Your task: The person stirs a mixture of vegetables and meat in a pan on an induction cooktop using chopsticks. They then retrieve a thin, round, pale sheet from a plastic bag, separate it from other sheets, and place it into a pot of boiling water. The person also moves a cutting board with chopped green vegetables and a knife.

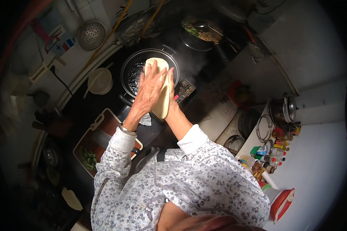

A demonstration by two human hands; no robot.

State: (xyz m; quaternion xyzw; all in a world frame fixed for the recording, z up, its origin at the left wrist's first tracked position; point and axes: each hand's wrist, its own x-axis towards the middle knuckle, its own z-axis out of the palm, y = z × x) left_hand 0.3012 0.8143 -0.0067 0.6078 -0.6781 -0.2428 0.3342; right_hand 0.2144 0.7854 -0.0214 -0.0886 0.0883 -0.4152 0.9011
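A long, flat piece of pale dough [161, 101] lies between my two hands, over the near side of a pot. On its upper face rests my left hand [150, 89], fingers stretched out and a little blurred. My right hand [171, 89] supports the dough from below and along its right edge; most of that palm is hidden. Beneath them is a wide metal pot [123, 82] of bubbling water with loop handles. It stands on a black induction cooker whose lit control panel [185, 91] shows at the right.
A black frying pan [195, 43] of cooked food with a ladle steams at the back right. Left of the pot is a pale bowl [99, 82] with a stick across it. A brown cutting board [108, 119] bears a cleaver and green leaves [88, 158]. Bottles [277, 160] crowd the right-hand shelf.
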